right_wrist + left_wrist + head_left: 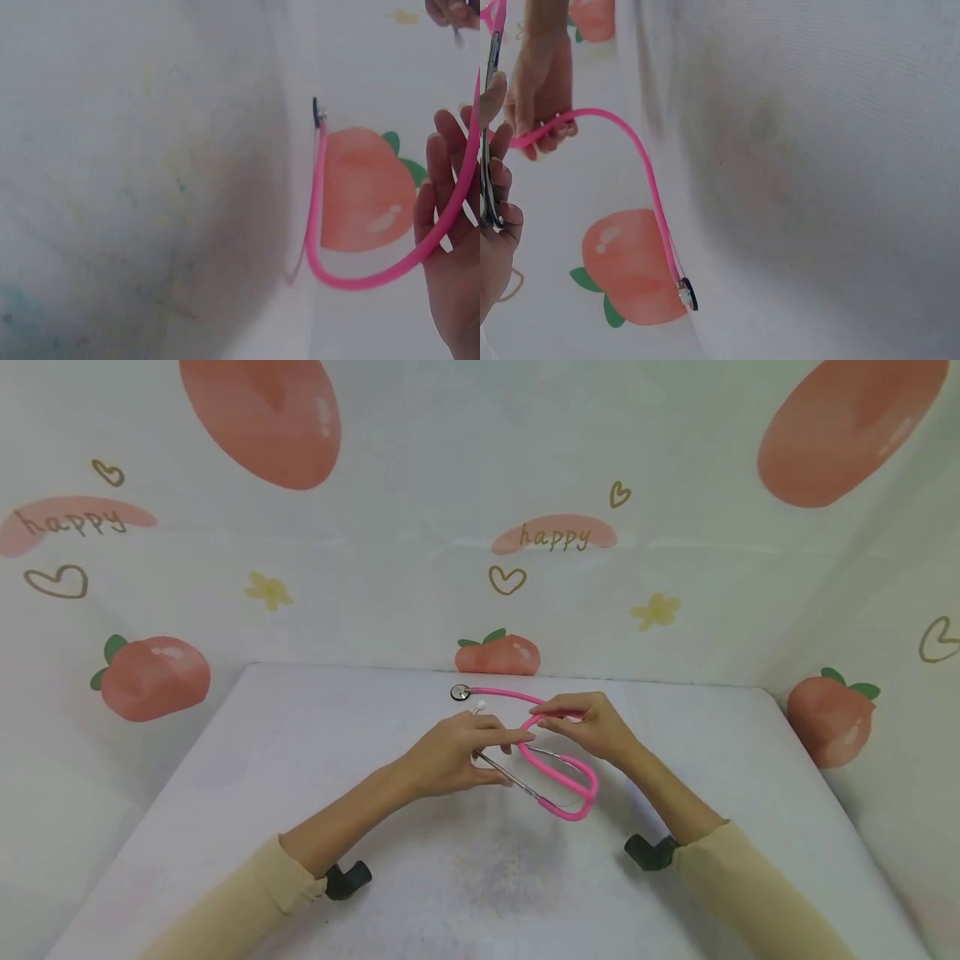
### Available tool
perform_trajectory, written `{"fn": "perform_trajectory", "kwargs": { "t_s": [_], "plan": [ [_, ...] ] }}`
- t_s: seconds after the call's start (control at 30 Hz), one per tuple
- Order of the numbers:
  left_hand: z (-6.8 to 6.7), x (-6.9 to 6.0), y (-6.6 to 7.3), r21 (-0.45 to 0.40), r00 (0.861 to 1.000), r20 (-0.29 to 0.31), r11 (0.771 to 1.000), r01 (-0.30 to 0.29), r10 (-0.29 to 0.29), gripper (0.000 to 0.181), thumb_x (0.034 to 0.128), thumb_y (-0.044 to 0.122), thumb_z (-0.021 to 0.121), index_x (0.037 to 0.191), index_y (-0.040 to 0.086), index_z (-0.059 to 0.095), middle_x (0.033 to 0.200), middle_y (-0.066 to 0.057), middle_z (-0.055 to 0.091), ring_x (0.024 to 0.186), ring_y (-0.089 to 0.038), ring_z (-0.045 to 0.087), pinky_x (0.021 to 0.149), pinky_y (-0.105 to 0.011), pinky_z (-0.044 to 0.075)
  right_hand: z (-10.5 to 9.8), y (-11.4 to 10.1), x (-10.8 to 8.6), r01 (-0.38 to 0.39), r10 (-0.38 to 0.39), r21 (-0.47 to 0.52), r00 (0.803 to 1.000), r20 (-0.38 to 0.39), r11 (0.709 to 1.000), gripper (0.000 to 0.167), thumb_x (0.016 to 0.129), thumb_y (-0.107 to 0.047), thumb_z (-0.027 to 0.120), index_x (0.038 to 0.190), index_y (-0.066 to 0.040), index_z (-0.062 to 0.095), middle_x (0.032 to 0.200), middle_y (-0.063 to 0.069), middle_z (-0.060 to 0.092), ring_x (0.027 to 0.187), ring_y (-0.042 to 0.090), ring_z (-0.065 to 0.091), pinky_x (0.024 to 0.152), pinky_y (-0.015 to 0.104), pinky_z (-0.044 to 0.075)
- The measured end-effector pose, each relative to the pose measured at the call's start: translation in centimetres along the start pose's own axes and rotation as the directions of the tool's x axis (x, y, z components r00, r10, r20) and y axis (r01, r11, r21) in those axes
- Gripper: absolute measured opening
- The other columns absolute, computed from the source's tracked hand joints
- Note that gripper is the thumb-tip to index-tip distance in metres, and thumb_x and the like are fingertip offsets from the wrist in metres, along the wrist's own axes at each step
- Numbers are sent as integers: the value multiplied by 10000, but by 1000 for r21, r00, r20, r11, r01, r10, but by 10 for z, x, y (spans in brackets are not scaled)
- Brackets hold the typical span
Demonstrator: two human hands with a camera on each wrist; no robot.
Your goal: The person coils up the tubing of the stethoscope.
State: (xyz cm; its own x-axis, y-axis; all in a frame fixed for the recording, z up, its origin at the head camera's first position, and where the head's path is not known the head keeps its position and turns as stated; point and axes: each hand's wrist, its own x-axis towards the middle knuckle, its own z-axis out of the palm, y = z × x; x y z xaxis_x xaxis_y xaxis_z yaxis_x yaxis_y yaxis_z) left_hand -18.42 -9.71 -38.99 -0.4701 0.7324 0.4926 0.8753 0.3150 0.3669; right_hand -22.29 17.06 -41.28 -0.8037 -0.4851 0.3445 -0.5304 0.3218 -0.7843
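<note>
A pink stethoscope [557, 775] is held above the white table by both hands. My left hand [453, 756] grips its metal ear tubes [487, 172], with a white eartip [482, 705] showing past the fingers. The left index finger reaches toward the pink tubing. On the other side, my right hand [594, 725] holds the tubing between thumb and fingers; in the right wrist view the tubing [360, 284] runs across that hand. The round chest piece [461, 692] hangs from the tubing's end near the table's back edge. The looped fork of the tubing dangles below the right hand.
The white table [420, 893] meets a patterned backdrop with peaches and hearts at its back edge. Dark devices are strapped at the left wrist [348, 881] and the right wrist [651, 852].
</note>
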Motion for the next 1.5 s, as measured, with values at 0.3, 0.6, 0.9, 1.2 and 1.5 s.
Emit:
{"fn": "perform_trajectory", "kwargs": {
  "t_s": [0.3, 0.6, 0.9, 1.2, 1.5],
  "plan": [
    [-20, -16, 3, -50, 996, -56, 997, 60, -62, 628, 722, 233, 906, 1298, 159, 669, 991, 69, 658, 846, -77, 554, 648, -150, 493, -10, -8, -2, -37, 36, -10, 998, -48, 999, 219, 884, 44, 701, 1100, 72, 720, 971, 152, 744, 896, 154, 680, 782, 294, 559],
    [-38, -28, -5, -92, 981, -153, 990, 108, -121, 642, 739, 184, 893, 1331, 169, 647, 953, 50, 664, 698, -97, 515, 600, -224, 508, -6, 9, -1, -72, 72, -22, 997, -8, 997, 227, 906, 46, 672, 1129, 71, 706, 1013, 191, 734, 1086, 327, 662, 1000, 514, 458],
    [-44, -30, -13, -78, 937, -293, 982, 175, -190, 647, 712, 148, 905, 1311, 152, 663, 899, 59, 678, 625, -88, 461, 530, -243, 420, -4, 7, 2, -30, 28, -51, 999, -47, 998, 248, 886, 70, 683, 1132, 86, 705, 998, 181, 739, 1027, 332, 689, 927, 375, 527],
    [-42, -23, -14, -91, 874, -383, 954, 286, -299, 613, 701, 113, 909, 1272, 137, 686, 913, 27, 707, 632, -99, 573, 608, -251, 516, -5, -3, 2, -30, 45, 145, 994, -103, 989, 347, 916, 87, 635, 1261, 96, 608, 970, 272, 702, 898, 432, 680, 820, 240, 551],
    [-42, -17, -18, -34, 848, -424, 941, 337, -319, 634, 703, 155, 908, 1289, 98, 673, 899, -26, 712, 610, -93, 574, 604, -240, 525, -6, -14, -6, -109, 117, 95, 990, -77, 989, 298, 925, 18, 663, 1221, 55, 672, 992, 198, 731, 869, 235, 687, 765, 262, 565]
  ]
}}
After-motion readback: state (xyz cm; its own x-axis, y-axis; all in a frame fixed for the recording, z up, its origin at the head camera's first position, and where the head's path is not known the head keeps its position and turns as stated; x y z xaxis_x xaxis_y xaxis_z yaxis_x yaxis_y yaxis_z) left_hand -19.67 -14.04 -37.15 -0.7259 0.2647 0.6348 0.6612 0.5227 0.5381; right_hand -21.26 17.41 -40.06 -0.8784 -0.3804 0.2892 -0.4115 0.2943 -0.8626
